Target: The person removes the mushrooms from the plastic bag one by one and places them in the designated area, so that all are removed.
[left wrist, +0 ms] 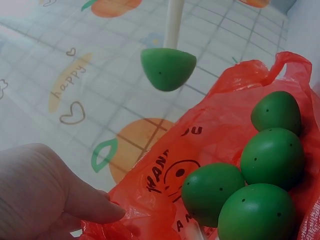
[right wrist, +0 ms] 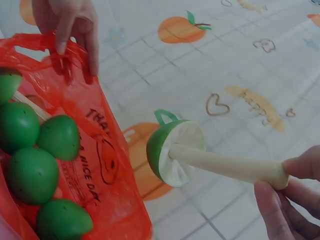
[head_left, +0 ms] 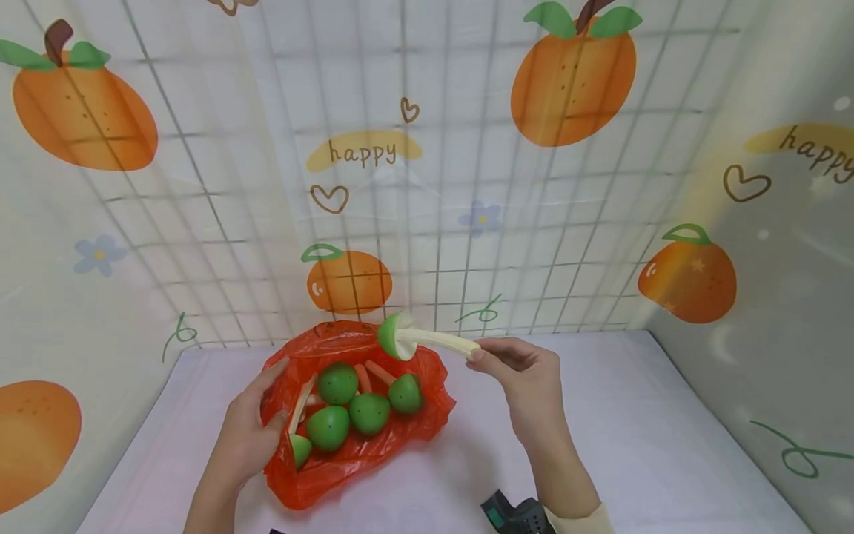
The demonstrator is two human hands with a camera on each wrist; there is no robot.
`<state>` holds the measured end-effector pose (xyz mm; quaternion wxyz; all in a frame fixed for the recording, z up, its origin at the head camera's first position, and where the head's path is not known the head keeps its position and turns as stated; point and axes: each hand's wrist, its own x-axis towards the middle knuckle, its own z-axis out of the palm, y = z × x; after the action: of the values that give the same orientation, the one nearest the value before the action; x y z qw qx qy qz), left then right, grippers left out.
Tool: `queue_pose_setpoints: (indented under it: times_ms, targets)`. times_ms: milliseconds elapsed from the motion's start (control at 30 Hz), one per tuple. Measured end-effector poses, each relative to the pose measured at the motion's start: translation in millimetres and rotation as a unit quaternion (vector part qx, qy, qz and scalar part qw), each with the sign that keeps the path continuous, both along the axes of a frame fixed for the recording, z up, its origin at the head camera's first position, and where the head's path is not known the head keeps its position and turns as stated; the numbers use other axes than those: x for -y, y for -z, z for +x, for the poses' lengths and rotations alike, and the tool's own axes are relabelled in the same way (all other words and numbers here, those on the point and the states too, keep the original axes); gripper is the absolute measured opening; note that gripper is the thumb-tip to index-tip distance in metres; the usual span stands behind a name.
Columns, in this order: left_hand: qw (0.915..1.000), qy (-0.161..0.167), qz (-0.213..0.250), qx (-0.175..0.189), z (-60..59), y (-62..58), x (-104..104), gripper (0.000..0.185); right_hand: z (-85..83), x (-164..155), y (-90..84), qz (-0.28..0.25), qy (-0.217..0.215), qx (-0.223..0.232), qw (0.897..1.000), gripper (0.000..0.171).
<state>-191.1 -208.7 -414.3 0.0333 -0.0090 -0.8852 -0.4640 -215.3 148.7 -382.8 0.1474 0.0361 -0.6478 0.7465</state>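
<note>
My right hand (head_left: 530,382) pinches the end of a pale stem and holds a green-capped toy mushroom (head_left: 434,340) sideways above the bag's far right rim. In the right wrist view, the white gilled underside of this mushroom (right wrist: 187,150) faces the hand. At the left, my left hand (head_left: 247,434) grips the edge of a red plastic bag (head_left: 283,486), thumb on the inner side. Inside the open bag lie several more green-capped mushrooms (head_left: 328,428), dark dots on their caps. Orange-red sticks (head_left: 379,372) show behind them; their kind cannot be told.
The bag rests on a white tabletop (head_left: 640,437). Behind it hangs a cloth backdrop (head_left: 427,245) with grid lines and printed oranges, which also covers both sides. A dark device (head_left: 517,513) sits by the right wrist.
</note>
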Motion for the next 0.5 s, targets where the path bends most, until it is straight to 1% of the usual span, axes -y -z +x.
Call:
queue_pose_setpoints:
  times_ms: [200,300,400,500]
  targets:
    - [1.0000,0.000,-0.003,0.009,0.1,-1.5,0,0.075,-4.2,-15,0.9,-0.004,0.038,-0.011,0.999,0.021]
    - [0.9999,0.000,-0.002,0.011,0.7,-2.9,0,0.075,-7.4,-21,3.3,-0.005,0.058,-0.013,0.998,0.025]
    - [0.9999,0.002,0.000,0.011,1.5,-4.1,-1,0.075,-11.2,-27,7.0,-0.010,0.072,-0.010,0.997,0.029]
    - [0.9999,0.001,0.001,0.011,2.0,-4.3,-1,0.075,-15.4,-34,12.0,-0.010,0.079,0.002,0.997,0.031]
